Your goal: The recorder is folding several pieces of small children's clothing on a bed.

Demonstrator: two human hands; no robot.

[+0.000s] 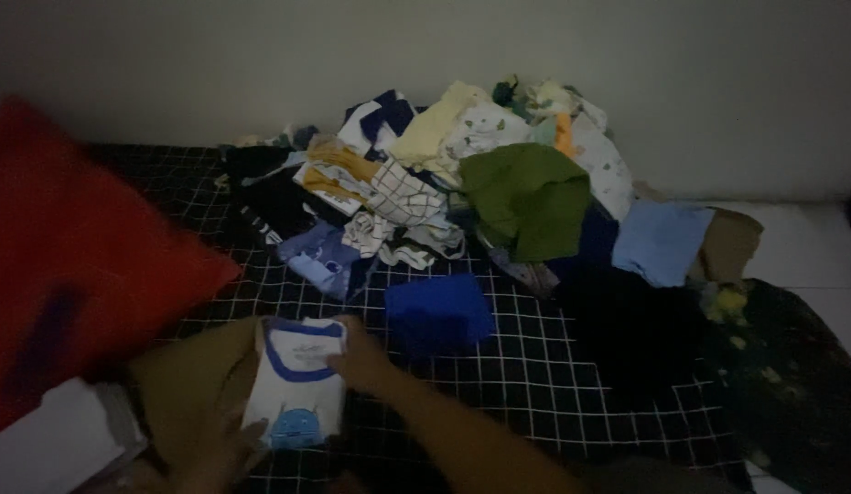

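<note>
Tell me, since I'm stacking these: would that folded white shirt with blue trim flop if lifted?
Probably: the white shirt looks like thin, soft cloth, so it would likely droop and unfold. It seems light; the right hand touches just its edge.

Dim, grainy head view with no clear light source

We saw a badly underlit scene: the far wall (261, 64) was the brightest area, a flat grey that darkened toward the left corner, and we could not tell where the light came from. The pile of clothes (480, 174) at the far centre kept muted colour and soft edges, while the black checked sheet (554, 366) sank into near-black on the near right. Shadows were diffuse, with no glare. The red cushion (69, 256) at left was smeared and out of focus, and our hands, left (215, 448) and right (361, 361), looked murky with blurred outlines.
</note>
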